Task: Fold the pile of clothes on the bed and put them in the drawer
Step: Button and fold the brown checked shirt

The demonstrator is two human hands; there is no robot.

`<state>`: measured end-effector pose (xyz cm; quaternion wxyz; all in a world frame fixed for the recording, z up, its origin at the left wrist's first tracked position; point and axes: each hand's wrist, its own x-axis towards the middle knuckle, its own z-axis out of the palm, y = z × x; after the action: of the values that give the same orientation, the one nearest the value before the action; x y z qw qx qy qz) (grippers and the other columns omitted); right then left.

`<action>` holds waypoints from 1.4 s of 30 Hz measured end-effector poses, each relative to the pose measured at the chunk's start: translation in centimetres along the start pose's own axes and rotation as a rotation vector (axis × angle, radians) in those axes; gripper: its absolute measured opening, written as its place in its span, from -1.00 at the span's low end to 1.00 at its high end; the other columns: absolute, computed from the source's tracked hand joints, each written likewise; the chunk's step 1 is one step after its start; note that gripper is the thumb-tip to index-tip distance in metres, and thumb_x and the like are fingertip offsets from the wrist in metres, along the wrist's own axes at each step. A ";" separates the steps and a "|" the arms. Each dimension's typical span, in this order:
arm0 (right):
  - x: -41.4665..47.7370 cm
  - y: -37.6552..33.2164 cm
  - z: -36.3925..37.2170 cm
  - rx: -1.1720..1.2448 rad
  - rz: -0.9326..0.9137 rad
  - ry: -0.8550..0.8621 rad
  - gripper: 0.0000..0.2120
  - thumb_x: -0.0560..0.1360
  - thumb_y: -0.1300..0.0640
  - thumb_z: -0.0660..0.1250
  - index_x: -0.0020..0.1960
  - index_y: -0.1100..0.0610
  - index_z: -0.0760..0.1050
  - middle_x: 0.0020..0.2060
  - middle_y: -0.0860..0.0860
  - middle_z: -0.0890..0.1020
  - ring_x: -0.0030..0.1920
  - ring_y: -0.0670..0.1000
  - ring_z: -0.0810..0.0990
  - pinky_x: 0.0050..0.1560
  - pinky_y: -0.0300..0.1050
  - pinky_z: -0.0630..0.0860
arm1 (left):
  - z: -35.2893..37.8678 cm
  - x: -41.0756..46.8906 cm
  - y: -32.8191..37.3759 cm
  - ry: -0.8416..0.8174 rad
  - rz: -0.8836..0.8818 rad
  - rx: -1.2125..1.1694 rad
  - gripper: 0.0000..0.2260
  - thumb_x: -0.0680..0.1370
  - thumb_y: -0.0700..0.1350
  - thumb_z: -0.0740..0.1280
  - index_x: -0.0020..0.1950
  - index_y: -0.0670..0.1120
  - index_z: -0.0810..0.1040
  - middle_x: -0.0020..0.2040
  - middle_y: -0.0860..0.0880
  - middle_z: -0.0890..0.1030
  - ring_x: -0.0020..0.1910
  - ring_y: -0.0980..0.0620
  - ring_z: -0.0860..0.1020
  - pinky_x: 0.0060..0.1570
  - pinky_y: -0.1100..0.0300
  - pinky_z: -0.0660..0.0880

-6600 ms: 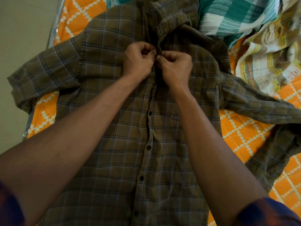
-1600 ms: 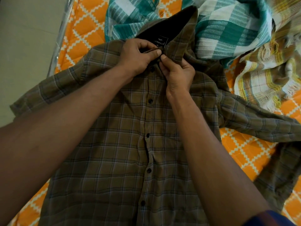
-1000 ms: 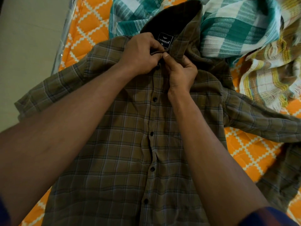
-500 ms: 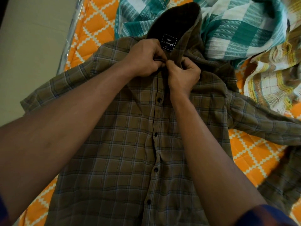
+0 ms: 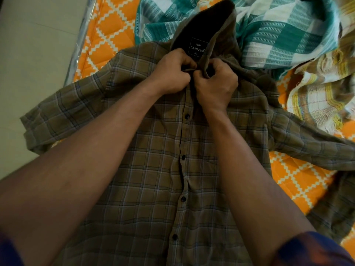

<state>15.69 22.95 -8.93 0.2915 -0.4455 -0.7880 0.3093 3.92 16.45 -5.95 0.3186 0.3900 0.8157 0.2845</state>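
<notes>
A brown checked shirt [image 5: 153, 169] lies front up on the bed, buttoned down its middle, sleeves spread to both sides. Its collar stands up, showing a dark inside with a label. My left hand [image 5: 171, 73] and my right hand [image 5: 215, 83] meet at the neck of the shirt, both pinching the two edges of the placket just under the collar. The top button is hidden by my fingers.
An orange sheet with a white diamond pattern [image 5: 107, 31] covers the bed. A teal and white checked cloth [image 5: 278, 31] and a yellow and white striped cloth [image 5: 317, 96] lie bunched at the back right. The bed's edge [image 5: 76, 50] and pale floor [image 5: 28, 54] run along the left.
My hands have moved from a mid-chest button up to the neck of the shirt. In the last second the fingers have closed tighter on the placket under the collar.
</notes>
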 end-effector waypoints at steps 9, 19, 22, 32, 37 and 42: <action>0.3 -0.2 0.1 -0.053 -0.058 -0.022 -0.86 0.40 0.14 0.42 -0.16 0.21 0.54 -0.28 -0.01 0.51 -0.29 -0.05 0.44 -0.31 -0.18 0.31 | -0.9 0.1 1.9 -0.120 -0.136 -0.292 -0.81 0.52 -0.08 0.33 -0.26 -0.15 0.55 -0.35 -0.02 0.47 -0.36 0.10 0.42 -0.34 0.24 0.34; -0.4 -1.3 0.2 0.058 0.076 0.053 -0.86 0.44 0.10 0.34 -0.25 0.13 0.47 -0.37 -0.10 0.50 -0.37 -0.06 0.50 -0.38 -0.14 0.40 | 0.4 -0.7 1.6 -0.070 -0.041 -0.248 -0.59 0.56 0.13 0.36 -0.41 -0.04 0.47 -0.54 0.11 0.41 -0.52 0.17 0.36 -0.40 0.27 0.31; -0.1 -1.8 0.2 0.097 0.158 0.029 -0.88 0.45 0.10 0.32 -0.26 0.09 0.48 -0.42 -0.17 0.49 -0.38 -0.12 0.49 -0.37 -0.08 0.51 | 0.7 -0.7 1.6 -0.004 -0.045 -0.184 -0.54 0.55 0.16 0.36 -0.27 -0.23 0.56 -0.42 -0.08 0.50 -0.44 -0.02 0.46 -0.36 0.18 0.35; -0.5 1.5 -2.4 0.496 0.322 -0.183 -0.76 0.49 0.24 0.49 0.15 0.23 0.68 -0.01 0.08 0.74 0.04 0.02 0.72 0.03 0.06 0.68 | 1.3 0.2 1.2 0.085 -0.068 -0.112 -0.69 0.69 -0.13 0.15 -0.25 -0.06 0.43 -0.27 0.03 0.40 -0.33 0.18 0.38 -0.35 0.23 0.23; 0.0 0.4 -1.9 0.278 0.160 -0.138 -0.86 0.48 0.14 0.50 0.01 0.16 0.72 -0.15 -0.06 0.73 -0.14 -0.17 0.68 -0.07 -0.23 0.64 | 0.5 0.5 1.2 -0.013 -0.149 -0.188 -0.72 0.71 -0.10 0.12 0.04 -0.20 0.57 -0.23 -0.04 0.49 -0.29 0.12 0.42 -0.35 0.29 0.32; 0.1 0.2 -1.6 -0.021 -0.075 -0.151 -0.85 0.47 0.08 0.41 -0.09 0.14 0.69 -0.25 -0.03 0.68 -0.26 -0.11 0.60 -0.23 -0.23 0.52 | 0.2 0.5 0.8 -0.064 -0.132 -0.165 -0.72 0.70 -0.10 0.14 0.01 -0.24 0.56 -0.22 -0.08 0.47 -0.28 0.09 0.41 -0.29 0.18 0.32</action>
<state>16.93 23.47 -8.07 0.2380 -0.3942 -0.8269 0.3228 4.19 17.33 -5.62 0.3938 0.3168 0.8027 0.3165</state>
